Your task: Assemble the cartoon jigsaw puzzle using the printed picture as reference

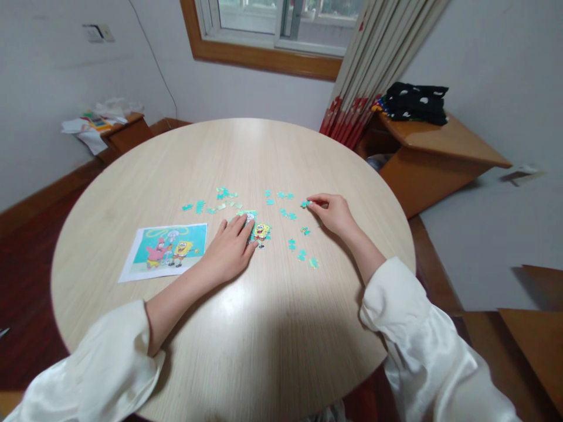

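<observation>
My left hand [231,247] lies flat with fingers stretched out over the left side of a partly joined jigsaw puzzle [262,231], hiding some of it. A yellow cartoon figure shows on the uncovered part. At the right, my right hand [331,212] pinches a small teal puzzle piece [305,204] between thumb and fingertips, at or just above the tabletop. Several loose teal pieces [288,214] are scattered between the joined part and my right hand. A further group of loose pieces [224,193] lies beyond my left hand. Left of that hand is a printed reference picture [169,251].
The round wooden table [264,340] fills the middle of the view. Behind it at the right, a wooden cabinet [440,158] bears a folded black cloth [416,102] beside a curtain [373,53]. Papers [90,135] rest on a low wooden stand at the left.
</observation>
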`<state>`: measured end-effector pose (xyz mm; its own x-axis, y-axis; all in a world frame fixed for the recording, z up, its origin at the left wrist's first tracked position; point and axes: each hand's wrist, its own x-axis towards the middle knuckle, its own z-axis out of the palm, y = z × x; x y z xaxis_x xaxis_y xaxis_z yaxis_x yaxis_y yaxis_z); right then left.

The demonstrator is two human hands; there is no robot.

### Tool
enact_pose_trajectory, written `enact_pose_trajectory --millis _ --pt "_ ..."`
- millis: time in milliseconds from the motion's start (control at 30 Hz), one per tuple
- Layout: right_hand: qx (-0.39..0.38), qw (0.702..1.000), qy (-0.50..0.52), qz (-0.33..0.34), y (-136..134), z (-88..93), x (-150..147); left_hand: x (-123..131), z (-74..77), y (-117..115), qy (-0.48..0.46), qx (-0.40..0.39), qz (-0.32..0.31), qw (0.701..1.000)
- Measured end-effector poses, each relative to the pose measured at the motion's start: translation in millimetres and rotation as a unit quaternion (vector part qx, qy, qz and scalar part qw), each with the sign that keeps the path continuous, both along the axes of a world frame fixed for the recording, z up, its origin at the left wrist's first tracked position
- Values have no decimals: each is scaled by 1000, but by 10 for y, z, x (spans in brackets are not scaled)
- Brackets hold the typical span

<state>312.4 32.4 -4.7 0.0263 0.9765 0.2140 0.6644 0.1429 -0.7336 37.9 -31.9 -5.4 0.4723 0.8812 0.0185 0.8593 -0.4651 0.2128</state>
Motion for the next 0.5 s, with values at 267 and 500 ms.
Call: enact_pose_trajectory --millis 267,500 --pt "-1 999 -39 -7 50 -55 46 19 26 -18 7 1 6 1000" --pt "-10 998 -66 -11 38 -31 26 7 34 -24 8 17 -4 1000"
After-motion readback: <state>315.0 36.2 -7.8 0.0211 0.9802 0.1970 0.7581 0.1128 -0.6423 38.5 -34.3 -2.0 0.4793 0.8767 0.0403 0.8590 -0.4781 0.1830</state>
